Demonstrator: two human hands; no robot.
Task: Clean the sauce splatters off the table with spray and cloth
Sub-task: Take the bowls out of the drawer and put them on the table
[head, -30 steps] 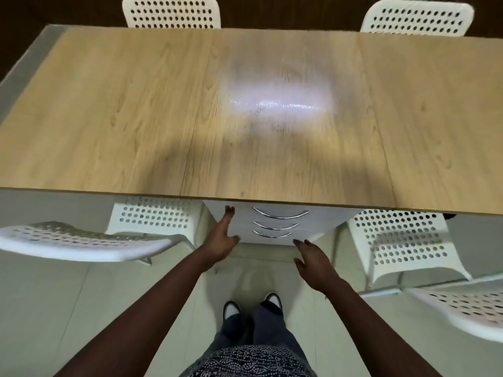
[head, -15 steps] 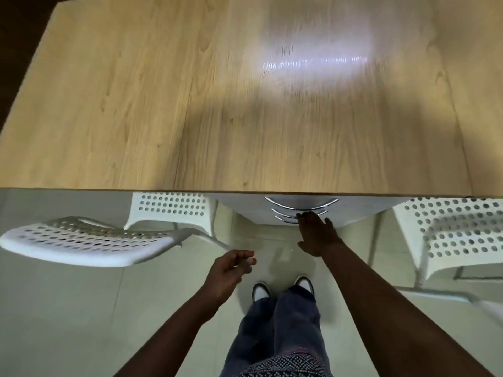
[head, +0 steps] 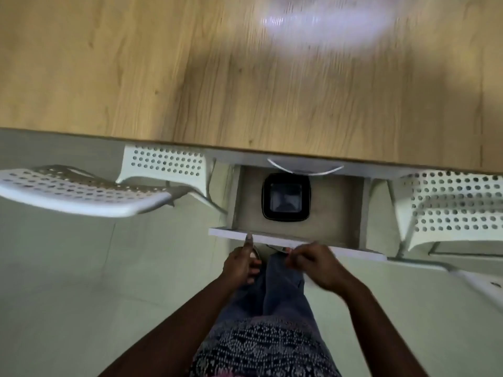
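A drawer (head: 296,242) under the tabletop (head: 190,77) now stands pulled out; half a second ago it was shut, with only the right hand (head: 317,263) at its handle. The hunt for supplies has begun. Inside sits a black square container (head: 285,197) (no spray or cloth in view, nor any splatter on the blurred wood). The right fingers are curled at the drawer front; whether they clamp its handle I cannot tell. The left hand (head: 242,263) is loosely closed, one finger touching the front's edge. The container lies just beyond both.
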